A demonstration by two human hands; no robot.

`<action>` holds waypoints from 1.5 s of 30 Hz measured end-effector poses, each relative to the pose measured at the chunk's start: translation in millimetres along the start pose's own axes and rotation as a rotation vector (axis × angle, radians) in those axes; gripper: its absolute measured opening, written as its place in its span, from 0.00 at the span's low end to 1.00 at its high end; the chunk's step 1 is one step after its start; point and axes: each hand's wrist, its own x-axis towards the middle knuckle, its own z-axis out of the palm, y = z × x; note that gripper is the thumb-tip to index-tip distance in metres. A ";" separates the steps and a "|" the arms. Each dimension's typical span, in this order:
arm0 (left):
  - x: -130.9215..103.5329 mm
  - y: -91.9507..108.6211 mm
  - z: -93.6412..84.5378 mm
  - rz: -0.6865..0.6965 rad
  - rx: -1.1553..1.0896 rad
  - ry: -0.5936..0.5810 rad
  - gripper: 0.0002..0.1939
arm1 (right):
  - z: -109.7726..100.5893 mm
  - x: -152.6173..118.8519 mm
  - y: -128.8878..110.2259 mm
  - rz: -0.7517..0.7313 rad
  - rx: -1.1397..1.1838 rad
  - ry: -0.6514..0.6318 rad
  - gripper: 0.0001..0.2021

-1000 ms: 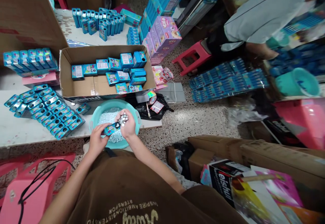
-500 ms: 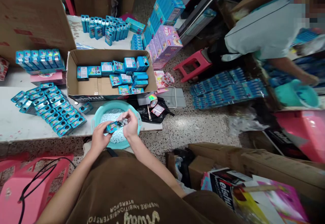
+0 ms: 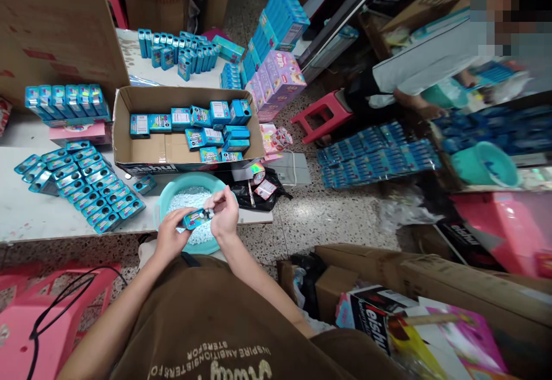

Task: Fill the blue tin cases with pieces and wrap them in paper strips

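My left hand is closed around a small blue candy box, held tilted with its open end toward the right. At that end, my right hand is cupped with its fingers curled, and a few pale candies show between them and the box opening. Both hands are above a turquoise basin filled with small pale blue-white candies. Just left of the basin lies another blue box, and rows of blue boxes with round dark holes stand beyond it.
Behind the basin is a cardboard carton holding several blue boxes. Purple boxes and blue packs are stacked to its right. A co-worker in a grey top bends over at the right, near a pink stool. Cartons stand at lower right.
The candy box has turned flatter, and fewer candies show at my right fingers. The co-worker's arm has drawn back from the turquoise bucket at right. My view has shifted slightly.
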 end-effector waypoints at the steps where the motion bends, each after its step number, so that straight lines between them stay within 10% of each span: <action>1: 0.0 -0.7 0.3 0.004 -0.004 0.004 0.18 | 0.8 -0.5 -1.3 0.001 0.000 0.006 0.18; 28: 18.9 -22.4 50.0 -0.069 -0.038 0.031 0.18 | -22.8 29.3 1.9 -0.120 -0.259 -0.116 0.15; 45: 23.6 -26.4 40.1 0.006 0.112 -0.075 0.20 | -37.3 29.0 12.5 -0.153 -0.365 -0.048 0.16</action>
